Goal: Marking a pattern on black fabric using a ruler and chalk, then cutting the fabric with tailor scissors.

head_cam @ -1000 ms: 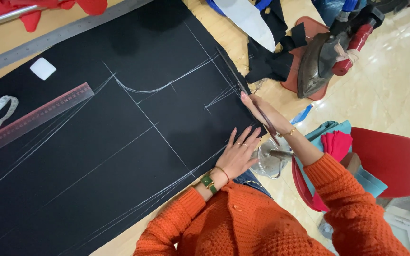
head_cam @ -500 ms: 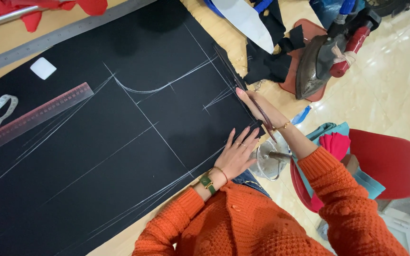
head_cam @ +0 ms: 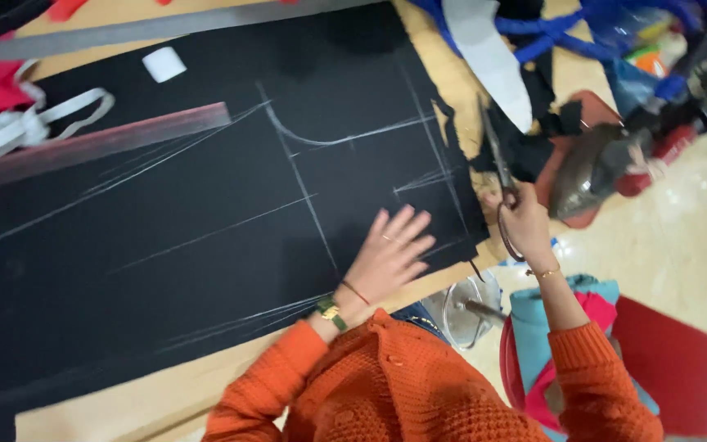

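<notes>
A large black cloth (head_cam: 206,205) marked with white chalk lines lies spread over the wooden table (head_cam: 124,401). My left hand (head_cam: 390,254) rests flat on the cloth near its right edge, fingers spread. My right hand (head_cam: 521,221) grips a pair of scissors (head_cam: 497,168) by the handles, blades pointing away along the cloth's right edge. Both arms wear orange knitted sleeves.
A long ruler (head_cam: 92,147) and a white tape measure (head_cam: 26,123) lie on the cloth's left part, a white chalk block (head_cam: 164,63) near the top. A clothes iron (head_cam: 591,168) sits right of the table. A red chair (head_cam: 664,368) with folded fabric stands below it.
My right hand has shifted off the cloth's surface to its right edge with the scissors now clearly held. The camera view has swung, and my left hand stays flat on the cloth.
</notes>
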